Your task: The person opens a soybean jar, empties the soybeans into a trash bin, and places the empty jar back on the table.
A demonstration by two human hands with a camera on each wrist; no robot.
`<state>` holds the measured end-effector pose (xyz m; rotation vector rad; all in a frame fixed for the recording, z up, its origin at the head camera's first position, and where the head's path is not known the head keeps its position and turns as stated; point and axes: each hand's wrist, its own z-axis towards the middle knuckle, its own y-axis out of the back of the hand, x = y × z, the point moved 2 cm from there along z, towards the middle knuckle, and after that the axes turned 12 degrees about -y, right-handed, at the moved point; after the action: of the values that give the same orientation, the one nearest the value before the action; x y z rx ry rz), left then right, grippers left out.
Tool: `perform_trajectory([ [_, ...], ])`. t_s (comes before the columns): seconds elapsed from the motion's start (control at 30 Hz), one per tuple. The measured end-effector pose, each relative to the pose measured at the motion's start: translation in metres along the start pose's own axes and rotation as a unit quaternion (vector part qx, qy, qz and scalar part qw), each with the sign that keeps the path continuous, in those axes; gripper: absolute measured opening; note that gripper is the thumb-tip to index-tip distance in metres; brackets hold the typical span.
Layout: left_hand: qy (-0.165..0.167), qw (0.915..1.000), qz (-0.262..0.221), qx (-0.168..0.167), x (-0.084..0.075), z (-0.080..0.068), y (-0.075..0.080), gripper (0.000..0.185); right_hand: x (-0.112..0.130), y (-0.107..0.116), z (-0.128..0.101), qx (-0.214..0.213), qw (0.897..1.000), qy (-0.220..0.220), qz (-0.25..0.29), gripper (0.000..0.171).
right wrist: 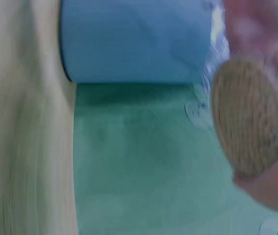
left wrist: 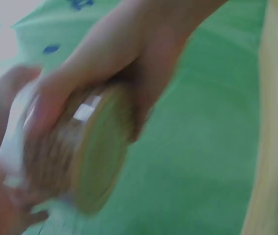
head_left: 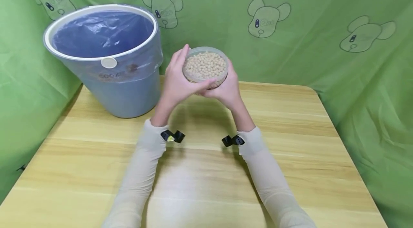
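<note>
A clear round tub of pale beans [head_left: 205, 66] is held above the wooden table [head_left: 290, 142], tilted toward me so its contents show. My left hand [head_left: 179, 79] wraps its left side, thumb across the front. My right hand [head_left: 226, 86] cups it from the right and below. In the left wrist view the tub [left wrist: 80, 152] is a blur between the fingers [left wrist: 75, 83]. The right wrist view shows the tub's base [right wrist: 249, 117] with the right hand's fingers [right wrist: 268, 188] under it.
A blue-grey bin [head_left: 106, 59] lined with a clear plastic bag stands at the table's back left, also in the right wrist view as the bin [right wrist: 134, 41]. A green cloth with cartoon animals [head_left: 322, 23] hangs behind and at both sides.
</note>
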<state>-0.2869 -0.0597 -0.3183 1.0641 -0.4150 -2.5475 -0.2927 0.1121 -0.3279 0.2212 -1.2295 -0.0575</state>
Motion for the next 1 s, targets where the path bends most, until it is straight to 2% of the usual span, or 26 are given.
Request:
perform_trajectory([
  [0.07, -0.042, 0.9982, -0.032, 0.029, 0.007, 0.0, 0.014, 0.115, -0.01, 0.007, 0.006, 0.05, 0.998, 0.002, 0.023, 0.111],
  [0.17, -0.092, 0.9901, -0.072, 0.077, 0.015, -0.002, 0.03, 0.11, -0.023, 0.014, 0.013, 0.123, 0.991, 0.018, 0.039, 0.113],
  [0.27, -0.111, 0.9821, -0.092, 0.121, 0.019, -0.002, 0.035, 0.109, -0.028, 0.014, 0.016, 0.167, 0.985, 0.036, 0.031, 0.115],
  [0.37, -0.114, 0.9792, -0.094, 0.139, 0.018, -0.002, 0.032, 0.107, -0.028, 0.009, 0.016, 0.185, 0.982, 0.042, 0.018, 0.115],
  [0.47, -0.11, 0.9809, -0.09, 0.133, 0.017, -0.001, 0.028, 0.104, -0.028, 0.007, 0.015, 0.186, 0.982, 0.04, 0.008, 0.115],
  [0.7, -0.101, 0.9858, -0.082, 0.106, 0.015, 0.0, 0.023, 0.099, -0.028, 0.006, 0.013, 0.175, 0.984, 0.03, 0.022, 0.115],
  [0.8, -0.095, 0.9897, -0.062, 0.087, 0.012, 0.001, 0.022, 0.1, -0.026, 0.005, 0.013, 0.16, 0.986, 0.03, 0.024, 0.116],
  [0.9, -0.074, 0.9945, -0.03, 0.067, 0.008, 0.0, 0.018, 0.103, -0.019, 0.004, 0.01, 0.135, 0.99, 0.029, 0.014, 0.115],
  [1.0, -0.038, 0.9982, 0.003, 0.046, 0.005, 0.0, 0.012, 0.105, -0.008, 0.001, 0.005, 0.107, 0.994, 0.021, 0.001, 0.114],
])
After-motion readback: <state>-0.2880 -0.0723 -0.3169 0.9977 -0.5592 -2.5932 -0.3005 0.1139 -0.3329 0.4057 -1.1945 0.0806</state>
